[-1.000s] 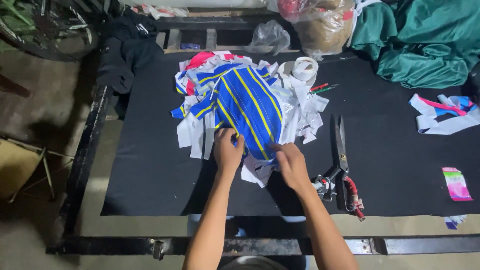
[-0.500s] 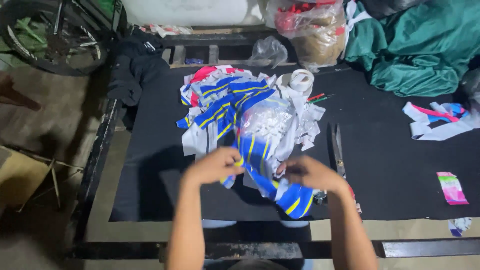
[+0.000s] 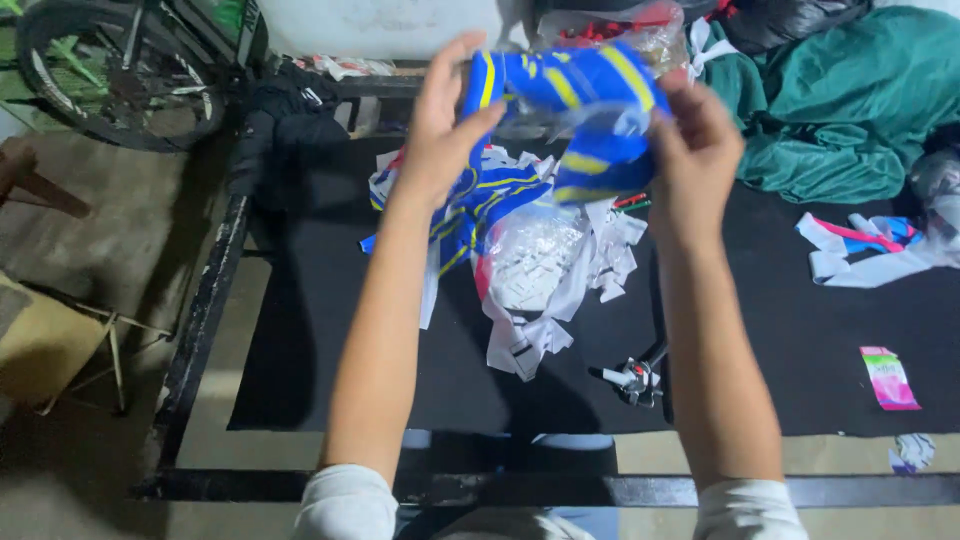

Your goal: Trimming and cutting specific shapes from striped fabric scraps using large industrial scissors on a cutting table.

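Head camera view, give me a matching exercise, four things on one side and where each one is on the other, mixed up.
Things:
1. blue and yellow striped cloth
2. green fabric heap
3. pink packet
4. bicycle wheel

Places:
A. top left, on the floor
B. black table surface, near right
C. held up in both hands
D. table's far right

Pairs: 1-C, 2-D, 3-B, 4-A

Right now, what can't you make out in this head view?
- Scissors: blades hidden behind the right forearm.
- Blue-and-yellow garment: motion-blurred, bunched between left hand and right hand.
- Bicycle: cut off by the top edge.
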